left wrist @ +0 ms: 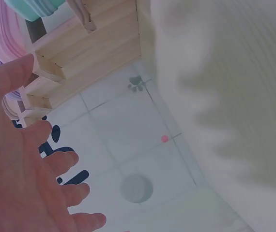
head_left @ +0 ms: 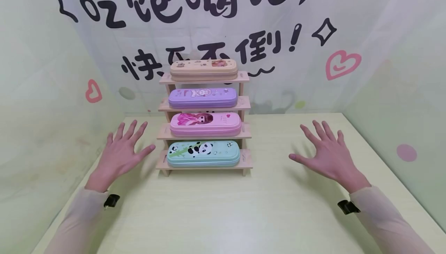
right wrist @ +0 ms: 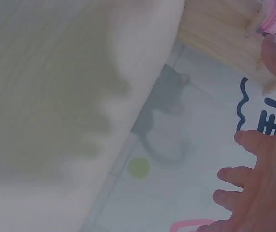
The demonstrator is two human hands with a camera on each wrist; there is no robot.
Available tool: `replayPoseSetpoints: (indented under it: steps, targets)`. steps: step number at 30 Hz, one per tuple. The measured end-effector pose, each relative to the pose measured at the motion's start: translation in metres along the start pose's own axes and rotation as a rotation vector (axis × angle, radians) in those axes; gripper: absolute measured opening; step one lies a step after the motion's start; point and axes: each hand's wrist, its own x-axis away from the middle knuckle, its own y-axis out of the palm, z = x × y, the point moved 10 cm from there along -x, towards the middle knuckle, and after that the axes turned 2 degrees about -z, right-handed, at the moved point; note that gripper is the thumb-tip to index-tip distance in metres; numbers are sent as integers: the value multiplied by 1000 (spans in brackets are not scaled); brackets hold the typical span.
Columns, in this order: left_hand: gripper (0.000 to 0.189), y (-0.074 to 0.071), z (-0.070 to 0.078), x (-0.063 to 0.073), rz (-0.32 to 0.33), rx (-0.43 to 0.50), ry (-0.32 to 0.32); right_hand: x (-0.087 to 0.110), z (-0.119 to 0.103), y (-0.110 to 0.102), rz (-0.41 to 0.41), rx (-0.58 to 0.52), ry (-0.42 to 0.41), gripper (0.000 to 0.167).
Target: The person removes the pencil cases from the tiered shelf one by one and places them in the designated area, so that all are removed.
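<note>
My left hand is held with fingers spread, left of a stepped wooden rack. On the other side, farther from the rack, my right hand has its fingers spread too. Neither hand holds anything. One zippered pencil case lies on each step: a mint green one with pandas lowest, then a pink one with a girl, a purple one and a beige one on top. In the left wrist view the rack's side shows beyond the left thumb.
The rack stands toward the back of a pale wooden table. Behind it hangs a white cloth with large black lettering and pink hearts. Pale green side panels flank the table. A small black device sits at each wrist.
</note>
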Motion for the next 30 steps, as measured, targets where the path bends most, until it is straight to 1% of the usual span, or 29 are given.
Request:
replayPoseSetpoints:
  steps: [4, 9, 11, 15, 18, 20, 24, 30]
  targets:
    - [92, -6, 5, 0, 33, 45, 22, 6, -12, -4, 33, -49, -42, 106]
    - [96, -13, 9, -5, 74, 151, 44, 10, -29, -11, 71, -140, -83, 102]
    - [98, -14, 10, -7, 74, 189, 43, 11, -35, -10, 61, -178, -81, 101]
    - [103, -15, 11, -11, 53, 250, 19, 11, -46, 0, -5, -282, -50, 98]
    - [105, -15, 12, -16, 50, 290, 2, 10, -57, 7, -45, -376, -44, 95]
    - [106, -17, 12, -20, 57, 321, -2, 8, -66, 10, -53, -435, -58, 91]
    - [108, -17, 12, -27, 61, 374, -10, 4, -86, 14, -46, -529, -115, 84]
    - [111, -11, 11, -36, 49, 428, -11, -2, -117, 18, -37, -622, -189, 77]
